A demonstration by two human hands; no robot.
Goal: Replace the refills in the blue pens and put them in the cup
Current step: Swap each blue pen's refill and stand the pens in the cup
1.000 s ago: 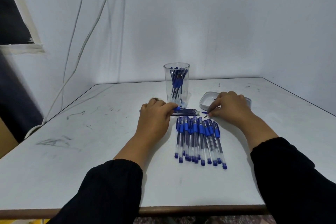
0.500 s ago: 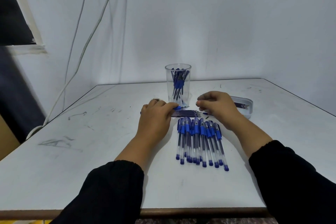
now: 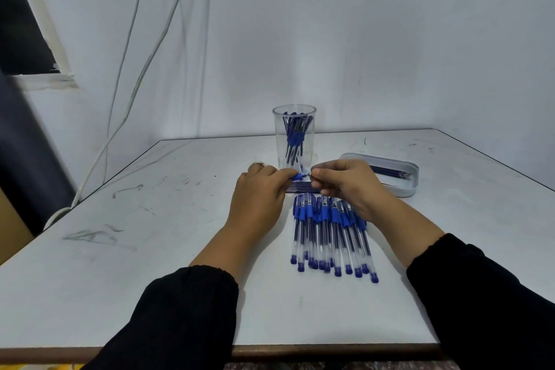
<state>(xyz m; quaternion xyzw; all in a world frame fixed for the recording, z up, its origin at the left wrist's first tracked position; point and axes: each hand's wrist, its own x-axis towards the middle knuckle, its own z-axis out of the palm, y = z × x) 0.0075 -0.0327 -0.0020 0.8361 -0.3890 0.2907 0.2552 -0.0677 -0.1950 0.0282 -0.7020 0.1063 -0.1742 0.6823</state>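
Centrally, near bench [image 3: 180, 294] far edge: left grip [image 3: 258, 189] pinching pen [image 3: 295, 176], right grip [image 3: 345, 183] pinching its tip, probably for unscrewing. Pens [image 3: 330, 234] rowed nearer front edge for reach; cup [image 3: 294, 135] just behind; tray [image 3: 390, 174] right.

Dim bluish light, wide-angle edge distortion

Blue-capped clear pens [image 3: 330, 234], clear cup [image 3: 294, 135], white tray [image 3: 408, 186], scuffed white table [image 3: 150, 264], black sleeves [image 3: 186, 318].
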